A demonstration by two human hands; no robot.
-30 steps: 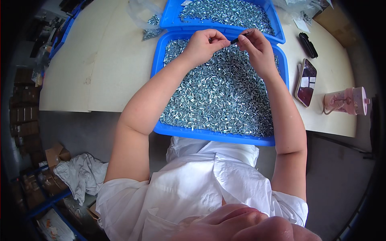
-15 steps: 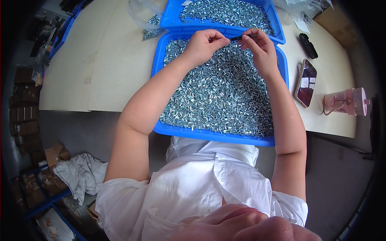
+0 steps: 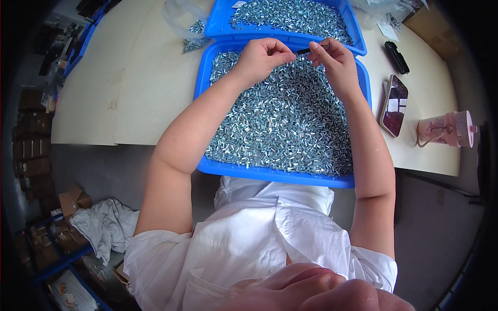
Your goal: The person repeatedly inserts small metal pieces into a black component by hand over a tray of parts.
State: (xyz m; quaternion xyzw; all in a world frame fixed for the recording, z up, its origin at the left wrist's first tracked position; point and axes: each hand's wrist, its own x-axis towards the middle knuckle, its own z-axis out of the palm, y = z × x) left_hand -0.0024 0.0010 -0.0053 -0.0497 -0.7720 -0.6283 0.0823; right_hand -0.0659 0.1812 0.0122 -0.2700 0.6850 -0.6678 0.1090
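Both hands are raised over the far end of a blue plastic tray [image 3: 275, 175], which is filled with small shiny metal pins [image 3: 275, 129]. A thin black stick [image 3: 302, 51] is pinched between the thumb and fingers of my right hand [image 3: 340, 70], its end pointing at the left hand. My left hand [image 3: 258, 59] is closed in a pinch at that end of the stick. Whatever lies between its fingertips is too small to make out. Directly behind stands a second blue tray [image 3: 218, 20], holding more of the same pins.
Left of the far tray lies a clear plastic bag [image 3: 194, 42] of pins. On the table's right are a black case [image 3: 397, 58], a smartphone [image 3: 394, 106] and a pink lidded cup [image 3: 446, 129]. A cardboard box [image 3: 436, 31] and plastic bags [image 3: 386, 10] sit at the back right.
The left fingertips have shifted slightly and the black stick shows at a slightly different angle between the hands. The trays and the things on the table stay in place.
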